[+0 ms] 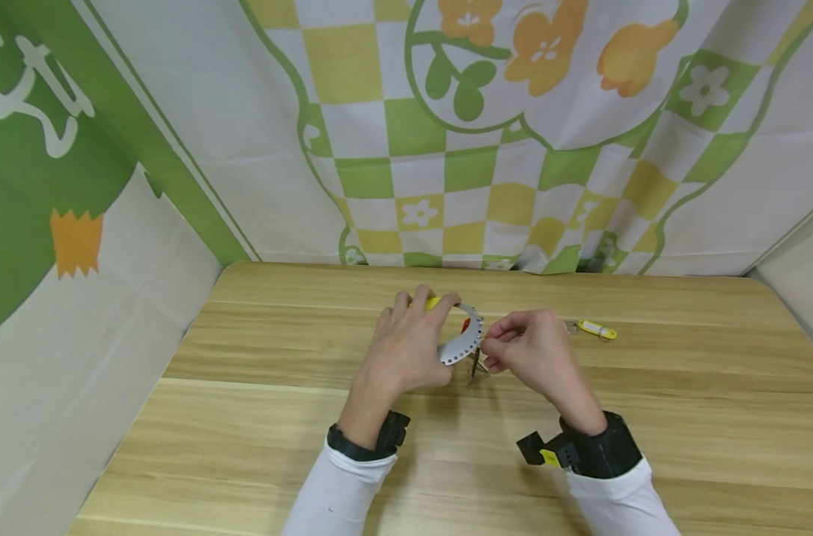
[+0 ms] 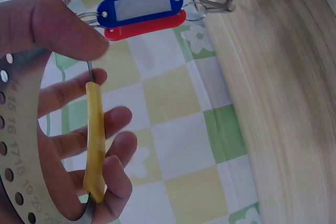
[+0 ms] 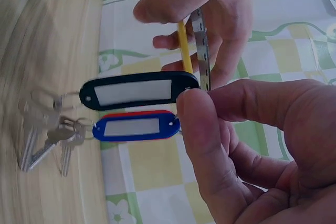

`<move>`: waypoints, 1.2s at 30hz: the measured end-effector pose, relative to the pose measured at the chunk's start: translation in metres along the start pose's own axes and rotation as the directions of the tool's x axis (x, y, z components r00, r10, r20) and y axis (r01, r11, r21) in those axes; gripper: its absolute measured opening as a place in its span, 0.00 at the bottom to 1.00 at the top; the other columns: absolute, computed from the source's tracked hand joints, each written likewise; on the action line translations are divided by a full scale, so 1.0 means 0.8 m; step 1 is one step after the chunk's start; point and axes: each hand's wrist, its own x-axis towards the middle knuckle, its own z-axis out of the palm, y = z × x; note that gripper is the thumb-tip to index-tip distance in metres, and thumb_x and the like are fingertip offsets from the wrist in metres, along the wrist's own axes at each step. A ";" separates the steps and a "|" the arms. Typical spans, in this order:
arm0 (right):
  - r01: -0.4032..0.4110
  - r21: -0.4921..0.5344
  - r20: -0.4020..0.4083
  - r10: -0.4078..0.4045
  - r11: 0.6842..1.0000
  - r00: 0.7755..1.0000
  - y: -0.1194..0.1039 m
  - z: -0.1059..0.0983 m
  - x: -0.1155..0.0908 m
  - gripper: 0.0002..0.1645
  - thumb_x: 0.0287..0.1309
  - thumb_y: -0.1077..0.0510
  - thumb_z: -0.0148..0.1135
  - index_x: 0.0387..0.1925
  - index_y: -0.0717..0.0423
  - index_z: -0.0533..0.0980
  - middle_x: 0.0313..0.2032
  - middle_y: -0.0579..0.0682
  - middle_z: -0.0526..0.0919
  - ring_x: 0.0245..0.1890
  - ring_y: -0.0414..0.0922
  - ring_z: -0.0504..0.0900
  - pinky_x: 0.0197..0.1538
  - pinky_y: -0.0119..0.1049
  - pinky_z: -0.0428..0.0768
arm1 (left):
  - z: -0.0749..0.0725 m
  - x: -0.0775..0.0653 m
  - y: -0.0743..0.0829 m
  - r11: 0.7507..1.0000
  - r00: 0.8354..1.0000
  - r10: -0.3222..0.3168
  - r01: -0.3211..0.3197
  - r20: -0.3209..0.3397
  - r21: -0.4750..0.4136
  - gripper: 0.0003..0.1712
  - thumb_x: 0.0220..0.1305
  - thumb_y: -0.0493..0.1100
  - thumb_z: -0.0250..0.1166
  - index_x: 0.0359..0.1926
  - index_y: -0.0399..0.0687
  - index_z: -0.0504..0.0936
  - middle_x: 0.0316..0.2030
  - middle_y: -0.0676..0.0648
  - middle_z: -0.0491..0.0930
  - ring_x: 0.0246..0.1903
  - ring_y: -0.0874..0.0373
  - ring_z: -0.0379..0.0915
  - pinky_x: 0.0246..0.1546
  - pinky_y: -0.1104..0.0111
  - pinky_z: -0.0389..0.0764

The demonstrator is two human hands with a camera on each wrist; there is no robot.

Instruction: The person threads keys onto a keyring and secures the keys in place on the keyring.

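The step in hand looks like hooking a dark key tag (image 3: 136, 91) onto a numbered metal key ring (image 2: 26, 140) that has a yellow handle (image 2: 94, 140). The left hand (image 1: 409, 346) is on the left side of the metal ring, holding it up over the counter (image 1: 246, 417) with its fingers bent around it and the thumb on the other side. The right hand (image 1: 530, 350) is just to the right of the metal ring. Its thumb and first finger pinch the dark tag at the end closest to the metal ring, but I cannot tell if they have the tag's tip or its little wire loop. I also cannot see if that loop is through a hole. I think the next move calls for lining the loop up with one hole while the metal ring is kept still. A blue key tag (image 3: 134, 126) and a red key tag (image 2: 147, 27) seem to hang from the metal ring, next to the dark one. A yellow key tag (image 1: 597, 330) lies on the counter to the right of the metal ring, past the right hand.
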 end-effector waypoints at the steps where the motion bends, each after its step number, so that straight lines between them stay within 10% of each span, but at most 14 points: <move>1: 0.004 -0.001 0.001 -0.004 1.000 1.000 0.000 0.000 0.000 0.04 0.56 0.69 0.69 0.31 0.70 0.82 0.24 0.58 0.86 0.20 0.47 0.86 0.28 0.42 0.85 | 0.000 0.000 0.000 1.000 1.000 -0.001 0.001 0.003 -0.004 0.53 0.38 0.45 0.78 0.70 0.58 0.70 0.61 0.40 0.70 0.55 0.40 0.68 0.49 0.47 0.76; 13: 0.104 -0.233 -0.056 -0.120 0.967 0.991 0.007 0.001 0.001 0.03 0.54 0.66 0.71 0.28 0.60 0.82 0.22 0.48 0.84 0.19 0.43 0.83 0.24 0.34 0.78 | 0.001 -0.001 -0.001 0.997 0.999 -0.030 0.029 -0.014 -0.065 0.55 0.35 0.43 0.77 0.71 0.57 0.69 0.60 0.41 0.70 0.51 0.43 0.68 0.46 0.50 0.76; 24: 0.152 -0.198 -0.052 -0.166 0.968 0.985 0.012 0.003 0.004 0.02 0.58 0.66 0.70 0.30 0.62 0.84 0.23 0.50 0.86 0.21 0.43 0.85 0.27 0.38 0.83 | -0.003 -0.001 -0.002 0.992 0.997 -0.071 0.068 -0.022 -0.106 0.51 0.40 0.45 0.76 0.70 0.59 0.70 0.59 0.40 0.70 0.48 0.44 0.69 0.40 0.50 0.77; 28: 0.281 -0.314 -0.078 -0.320 0.907 0.944 0.015 0.004 0.005 0.03 0.56 0.68 0.72 0.29 0.59 0.84 0.23 0.47 0.85 0.22 0.40 0.84 0.27 0.34 0.81 | -0.003 -0.001 -0.002 0.989 0.996 -0.084 0.083 -0.003 -0.126 0.51 0.42 0.48 0.77 0.71 0.59 0.69 0.60 0.40 0.70 0.47 0.44 0.70 0.39 0.50 0.77; 36: 0.514 -0.471 -0.056 -0.606 0.717 0.794 0.022 0.009 0.007 0.07 0.48 0.73 0.73 0.28 0.62 0.84 0.26 0.52 0.86 0.23 0.41 0.84 0.27 0.35 0.82 | -0.004 -0.002 -0.001 0.985 0.995 -0.094 0.097 0.031 -0.144 0.49 0.45 0.50 0.77 0.71 0.57 0.69 0.61 0.39 0.70 0.47 0.44 0.69 0.37 0.51 0.75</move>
